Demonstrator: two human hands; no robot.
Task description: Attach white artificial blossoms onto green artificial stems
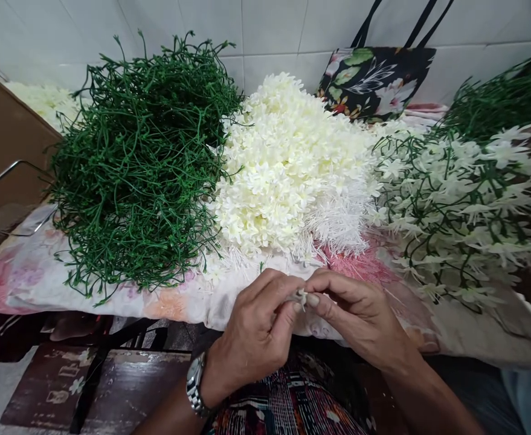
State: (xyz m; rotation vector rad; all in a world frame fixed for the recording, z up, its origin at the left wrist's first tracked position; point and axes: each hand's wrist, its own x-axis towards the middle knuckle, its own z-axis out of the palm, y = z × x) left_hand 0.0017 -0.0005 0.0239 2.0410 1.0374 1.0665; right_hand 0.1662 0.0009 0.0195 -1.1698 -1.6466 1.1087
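Observation:
My left hand (pixel 256 329) and my right hand (pixel 360 314) meet at the near edge of a cloth-covered table, fingertips pinched together on a small white flower piece (pixel 301 296). A watch sits on my left wrist. Just beyond the hands lies a big heap of white artificial blossoms (pixel 287 169). A pile of bare green plastic stems (pixel 142 163) lies to its left. On the right lie assembled green stems with white flowers (pixel 460 211).
The floral tablecloth (pixel 34 278) hangs over the front edge. A dark flowered tote bag (pixel 374 81) leans on the tiled wall behind. A brown box with a metal handle (pixel 6 151) stands at the left. More green stems (pixel 505 96) lie far right.

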